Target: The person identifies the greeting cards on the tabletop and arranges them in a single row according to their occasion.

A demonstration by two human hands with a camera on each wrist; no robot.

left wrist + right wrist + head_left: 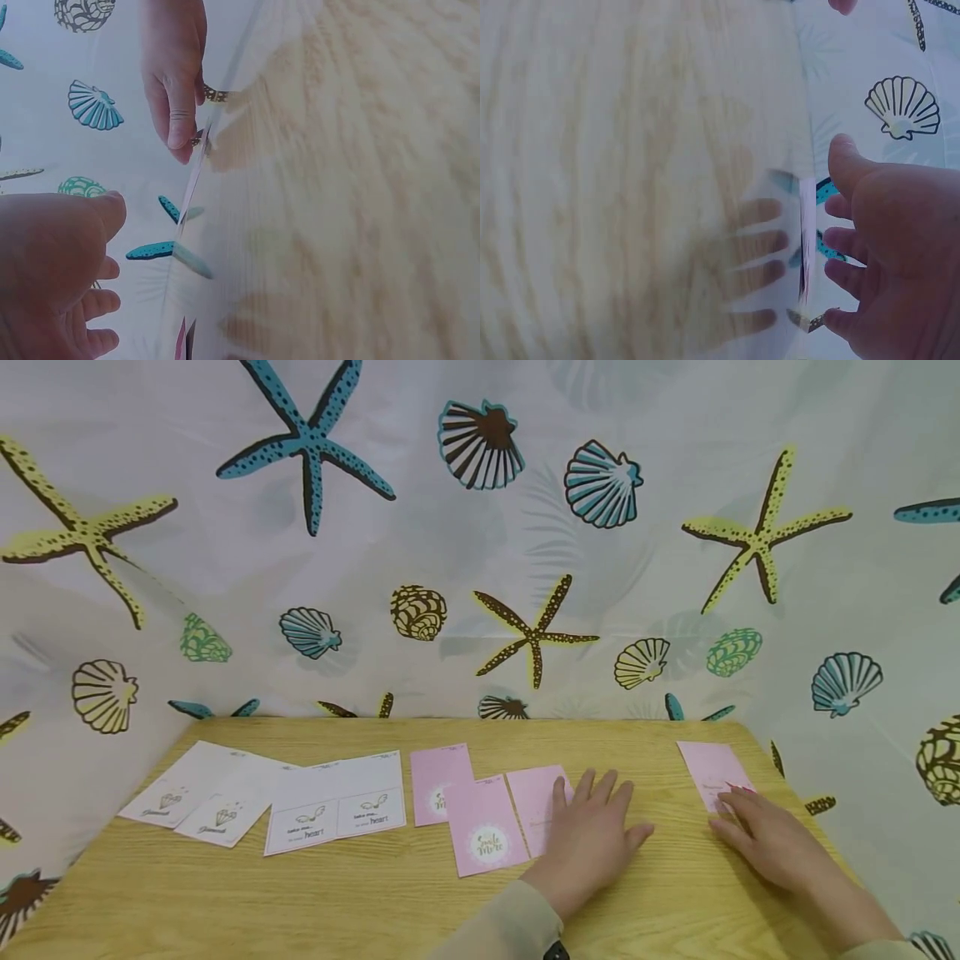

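My left hand (588,847) is over the right edge of a pink card (536,793) in the head view, fingers spread and thumb out to the right. A second pink card (480,806) with a white round "Smile More" label overlaps that one on its left. At the table's right side, my right hand (776,843) has its fingertips at the near edge of a separate pink card (712,764), covering its lower corner. Both wrist views show these hands with loosely extended fingers, the left hand (52,270) and the right hand (900,247), and pink cards seen nearly edge-on.
Another pink card (438,772) lies behind the "Smile More" one. Further left are white cards with wings and "heart" lettering (337,785), then two white diamond cards (213,797). All rest on a wooden table (300,902) before a shell-and-starfish curtain (630,568).
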